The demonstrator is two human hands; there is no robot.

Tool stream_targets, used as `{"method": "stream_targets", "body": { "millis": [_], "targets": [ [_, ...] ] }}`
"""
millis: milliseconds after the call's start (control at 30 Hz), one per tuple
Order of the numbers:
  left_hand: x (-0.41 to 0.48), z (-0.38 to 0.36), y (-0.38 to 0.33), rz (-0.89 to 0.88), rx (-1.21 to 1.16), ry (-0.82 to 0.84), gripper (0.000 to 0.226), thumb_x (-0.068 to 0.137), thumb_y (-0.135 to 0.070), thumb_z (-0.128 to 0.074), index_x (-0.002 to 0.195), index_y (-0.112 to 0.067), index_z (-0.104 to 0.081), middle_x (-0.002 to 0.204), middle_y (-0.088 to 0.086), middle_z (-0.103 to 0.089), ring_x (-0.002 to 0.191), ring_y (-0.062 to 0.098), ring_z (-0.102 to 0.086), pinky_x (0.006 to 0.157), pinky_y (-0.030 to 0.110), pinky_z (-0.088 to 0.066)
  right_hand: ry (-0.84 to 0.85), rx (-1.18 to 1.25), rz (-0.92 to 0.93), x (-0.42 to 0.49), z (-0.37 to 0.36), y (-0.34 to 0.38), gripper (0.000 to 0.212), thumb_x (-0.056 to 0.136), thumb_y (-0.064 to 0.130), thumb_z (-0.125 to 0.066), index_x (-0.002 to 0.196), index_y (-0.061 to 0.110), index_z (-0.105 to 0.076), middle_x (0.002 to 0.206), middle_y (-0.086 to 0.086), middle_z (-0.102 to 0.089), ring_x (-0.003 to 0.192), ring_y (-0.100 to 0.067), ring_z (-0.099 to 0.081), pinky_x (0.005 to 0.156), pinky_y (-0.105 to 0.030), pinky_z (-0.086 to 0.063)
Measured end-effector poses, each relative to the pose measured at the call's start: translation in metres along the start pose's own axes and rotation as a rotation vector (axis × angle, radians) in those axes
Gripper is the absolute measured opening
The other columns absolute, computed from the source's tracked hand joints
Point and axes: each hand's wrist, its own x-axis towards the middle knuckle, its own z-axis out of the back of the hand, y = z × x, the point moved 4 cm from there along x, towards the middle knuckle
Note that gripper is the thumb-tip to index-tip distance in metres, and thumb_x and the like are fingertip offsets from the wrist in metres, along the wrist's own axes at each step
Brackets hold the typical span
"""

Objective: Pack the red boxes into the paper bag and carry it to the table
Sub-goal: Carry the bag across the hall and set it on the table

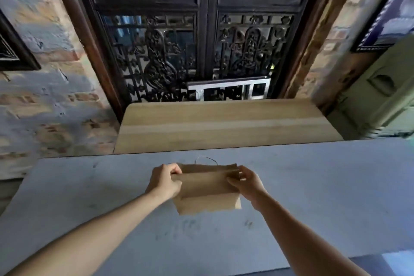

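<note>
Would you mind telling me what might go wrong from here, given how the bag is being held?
1. The left hand and right hand pinch only the top edge of the brown paper bag; loaded paper might tear there.
2. Its thin wire-like handle hangs unused, so the grip could slip.
3. The bag seems to hang above the grey tabletop; dropped, it may tip over.

Both arms reach forward, left hand (pixel 165 179) and right hand (pixel 244 180) pinched closed.
</note>
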Motion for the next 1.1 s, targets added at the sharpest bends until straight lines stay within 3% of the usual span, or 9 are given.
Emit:
{"method": "stream_targets", "body": {
  "millis": [67, 167, 300, 367, 567, 633, 800, 933, 1100],
  "targets": [
    [0.007, -0.014, -0.001, 0.008, 0.023, 0.034, 0.021, 0.068, -0.004, -0.067, 0.073, -0.024, -0.065, 0.078, -0.001, -0.071, 0.075, 0.019, -0.065, 0.065, 0.023, -0.049, 0.068, -0.102, -0.023, 0.023, 0.003, -0.008, 0.020, 0.080, 0.023, -0.074, 0.096, 0.028, -0.062, 0.090, 0.000, -0.064, 0.068, -0.010, -0.055, 0.053, -0.019, -0.040],
    [0.016, -0.038, -0.003, -0.052, 0.033, 0.098, 0.021, 0.068, -0.001, -0.066, 0.079, -0.019, -0.070, 0.082, -0.003, -0.070, 0.077, 0.018, -0.064, 0.067, 0.024, -0.048, 0.136, -0.301, -0.008, 0.046, 0.007, -0.018, 0.019, 0.081, 0.025, -0.070, 0.090, 0.037, -0.058, 0.097, 0.003, -0.069, 0.072, -0.009, -0.057, 0.050, -0.015, -0.040],
    [0.030, -0.052, -0.001, -0.164, 0.034, 0.154, 0.028, 0.070, -0.006, -0.076, 0.098, -0.011, -0.076, 0.099, -0.002, -0.067, 0.092, 0.014, -0.065, 0.078, 0.016, -0.043, 0.130, -0.743, 0.166, 0.064, 0.013, -0.010, 0.025, 0.081, 0.039, -0.068, 0.104, 0.030, -0.066, 0.113, -0.002, -0.050, 0.107, -0.025, -0.046, 0.081, -0.032, -0.045],
    [0.034, -0.055, 0.006, -0.190, 0.018, 0.178, 0.037, 0.068, -0.014, -0.084, 0.104, -0.011, -0.076, 0.107, -0.001, -0.067, 0.099, 0.012, -0.063, 0.086, 0.015, -0.042, 0.116, -0.879, 0.345, 0.061, 0.003, 0.006, 0.023, 0.084, 0.039, -0.064, 0.105, 0.030, -0.069, 0.120, 0.000, -0.051, 0.114, -0.027, -0.041, 0.089, -0.038, -0.042],
    [0.017, -0.065, 0.041, -0.231, -0.011, 0.171, 0.054, 0.063, -0.032, -0.090, 0.113, -0.018, -0.074, 0.120, -0.015, -0.059, 0.103, 0.008, -0.051, 0.094, 0.019, -0.037, 0.257, -0.957, 0.651, 0.025, -0.064, 0.013, 0.011, 0.088, 0.023, -0.060, 0.091, 0.020, -0.070, 0.109, -0.002, -0.066, 0.102, -0.027, -0.055, 0.081, -0.035, -0.044],
    [0.012, -0.065, 0.050, -0.258, -0.023, 0.104, 0.042, 0.064, -0.028, -0.089, 0.103, -0.015, -0.078, 0.111, -0.015, -0.062, 0.098, 0.006, -0.052, 0.091, 0.012, -0.038, 0.244, -0.952, 0.633, 0.029, -0.068, 0.015, 0.010, 0.086, 0.019, -0.060, 0.082, 0.017, -0.068, 0.098, -0.003, -0.066, 0.094, -0.027, -0.059, 0.068, -0.029, -0.040],
    [0.012, -0.061, 0.050, -0.318, 0.026, 0.069, 0.017, 0.072, -0.029, -0.084, 0.081, -0.015, -0.081, 0.075, -0.005, -0.065, 0.079, 0.012, -0.054, 0.070, 0.028, -0.047, 0.267, -0.922, 0.561, 0.038, -0.060, 0.010, 0.010, 0.082, 0.020, -0.063, 0.073, 0.019, -0.058, 0.087, 0.003, -0.059, 0.085, -0.026, -0.059, 0.061, -0.028, -0.042],
    [0.013, -0.058, 0.046, -0.372, 0.022, 0.108, 0.014, 0.075, -0.025, -0.082, 0.077, -0.012, -0.079, 0.073, -0.002, -0.066, 0.074, 0.014, -0.056, 0.066, 0.028, -0.048, 0.242, -0.963, 0.553, 0.040, -0.040, -0.002, 0.022, 0.082, 0.020, -0.067, 0.069, 0.019, -0.050, 0.093, 0.004, -0.061, 0.089, -0.024, -0.057, 0.057, -0.027, -0.036],
    [0.013, -0.055, 0.043, -0.348, 0.000, 0.106, 0.011, 0.078, -0.025, -0.081, 0.078, -0.015, -0.077, 0.078, -0.004, -0.057, 0.066, 0.014, -0.055, 0.060, 0.036, -0.051, 0.142, -0.959, 0.470, 0.042, -0.004, -0.015, 0.016, 0.085, 0.024, -0.064, 0.074, 0.014, -0.058, 0.093, 0.003, -0.061, 0.089, -0.023, -0.055, 0.059, -0.033, -0.046]
  ]
}}
